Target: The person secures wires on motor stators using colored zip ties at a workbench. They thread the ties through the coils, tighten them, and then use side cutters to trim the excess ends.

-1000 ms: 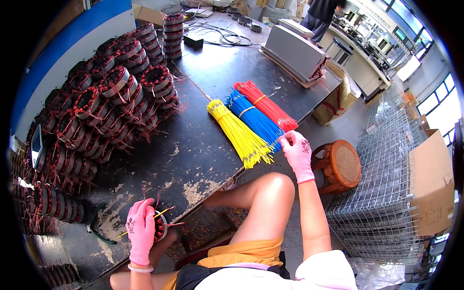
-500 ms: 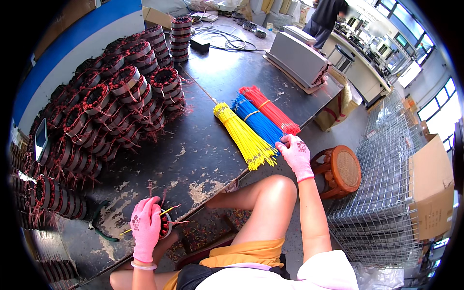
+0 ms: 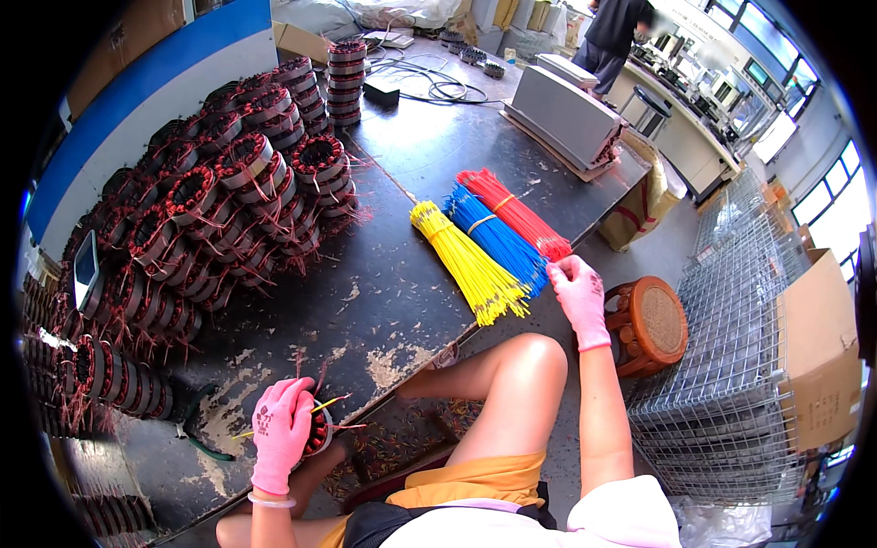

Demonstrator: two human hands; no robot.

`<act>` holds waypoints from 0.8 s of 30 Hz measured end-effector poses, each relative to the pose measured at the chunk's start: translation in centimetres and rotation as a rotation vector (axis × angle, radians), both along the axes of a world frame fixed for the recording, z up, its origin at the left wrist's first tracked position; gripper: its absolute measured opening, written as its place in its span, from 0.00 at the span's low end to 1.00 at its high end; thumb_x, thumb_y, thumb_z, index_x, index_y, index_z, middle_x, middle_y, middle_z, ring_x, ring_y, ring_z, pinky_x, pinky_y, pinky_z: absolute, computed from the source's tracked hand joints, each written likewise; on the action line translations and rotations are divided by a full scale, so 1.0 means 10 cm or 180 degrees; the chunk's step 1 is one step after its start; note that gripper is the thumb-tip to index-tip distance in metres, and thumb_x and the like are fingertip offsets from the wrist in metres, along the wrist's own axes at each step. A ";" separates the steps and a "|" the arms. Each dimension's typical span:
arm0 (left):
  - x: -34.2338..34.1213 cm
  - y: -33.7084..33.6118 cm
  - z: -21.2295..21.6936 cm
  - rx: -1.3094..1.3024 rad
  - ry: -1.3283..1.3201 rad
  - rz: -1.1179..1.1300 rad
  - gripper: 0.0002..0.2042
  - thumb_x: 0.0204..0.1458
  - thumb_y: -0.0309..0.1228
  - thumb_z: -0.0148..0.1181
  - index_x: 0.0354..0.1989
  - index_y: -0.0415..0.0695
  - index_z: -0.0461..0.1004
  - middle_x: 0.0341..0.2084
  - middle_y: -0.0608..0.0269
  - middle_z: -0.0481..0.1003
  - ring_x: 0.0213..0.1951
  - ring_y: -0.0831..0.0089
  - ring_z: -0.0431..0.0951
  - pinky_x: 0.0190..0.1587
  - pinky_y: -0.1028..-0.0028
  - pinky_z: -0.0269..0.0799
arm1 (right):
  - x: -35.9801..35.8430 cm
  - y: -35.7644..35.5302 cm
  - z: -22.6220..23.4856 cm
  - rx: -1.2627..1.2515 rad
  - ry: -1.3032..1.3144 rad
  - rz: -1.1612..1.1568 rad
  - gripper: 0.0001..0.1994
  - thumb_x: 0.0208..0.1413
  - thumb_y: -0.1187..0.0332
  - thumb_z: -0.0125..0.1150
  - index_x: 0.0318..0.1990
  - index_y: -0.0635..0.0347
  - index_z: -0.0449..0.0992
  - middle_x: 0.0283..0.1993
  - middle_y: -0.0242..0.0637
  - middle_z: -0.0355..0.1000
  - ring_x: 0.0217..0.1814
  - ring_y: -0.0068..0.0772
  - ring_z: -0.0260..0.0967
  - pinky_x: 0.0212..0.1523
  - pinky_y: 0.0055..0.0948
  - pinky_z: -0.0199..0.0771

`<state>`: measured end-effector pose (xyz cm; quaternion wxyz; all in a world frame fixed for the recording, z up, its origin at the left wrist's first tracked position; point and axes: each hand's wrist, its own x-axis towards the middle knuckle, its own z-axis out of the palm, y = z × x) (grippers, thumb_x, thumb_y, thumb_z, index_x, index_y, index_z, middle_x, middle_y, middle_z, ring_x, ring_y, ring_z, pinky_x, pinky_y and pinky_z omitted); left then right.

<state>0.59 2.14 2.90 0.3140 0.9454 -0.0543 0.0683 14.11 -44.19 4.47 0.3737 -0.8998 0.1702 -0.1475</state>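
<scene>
My left hand [image 3: 281, 427], in a pink glove, is closed over a motor stator [image 3: 319, 433] at the near table edge. A thin yellow wire [image 3: 330, 403] crosses the stator under the fingers, and red-brown wire ends stick out of it. My right hand [image 3: 579, 297], gloved alike, has its fingers pinched together at the near ends of a blue wire bundle [image 3: 498, 235] and a red wire bundle [image 3: 516, 215]. Whatever the fingertips hold is too small to make out. To the left of these lies a yellow wire bundle [image 3: 468, 265], banded near its far end.
Stacked stators [image 3: 245, 169] fill the table's left side. Green-handled pliers [image 3: 203, 438] lie near my left hand. A grey box [image 3: 565, 114] stands at the far right. Beyond the table edge are a wooden stool [image 3: 653, 324] and wire-mesh cages [image 3: 722, 365]. A person [image 3: 614, 41] stands behind.
My right hand has shifted a little to the right, from the blue wire ends toward the red ones. The whole view has moved slightly; my left hand keeps its hold on the stator.
</scene>
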 end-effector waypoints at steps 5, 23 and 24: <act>-0.05 0.08 0.00 0.0058 -0.0528 0.0013 0.18 0.57 0.30 0.62 0.57 0.45 0.76 0.56 0.53 0.75 0.56 0.51 0.75 0.60 0.58 0.71 | -0.42 0.17 0.30 -0.0053 -0.1010 0.0076 0.08 0.58 0.67 0.71 0.35 0.63 0.81 0.22 0.29 0.74 0.24 0.16 0.67 0.29 0.22 0.69; -0.23 -0.19 0.27 -0.0203 -0.1095 0.0726 0.17 0.50 0.16 0.67 0.48 0.43 0.82 0.40 0.55 0.73 0.37 0.61 0.80 0.39 0.68 0.78 | -0.57 2.65 -0.28 0.0980 0.0824 0.3466 0.17 0.63 0.55 0.64 0.43 0.62 0.82 0.37 0.44 0.79 0.35 0.37 0.77 0.39 0.35 0.76; -0.21 -0.21 0.19 -0.0259 -0.0988 0.0767 0.16 0.50 0.16 0.66 0.48 0.43 0.82 0.39 0.55 0.73 0.37 0.61 0.80 0.38 0.67 0.77 | -0.56 2.70 -0.32 0.1370 0.1211 0.3411 0.16 0.64 0.57 0.63 0.43 0.63 0.81 0.35 0.41 0.79 0.32 0.29 0.76 0.36 0.31 0.75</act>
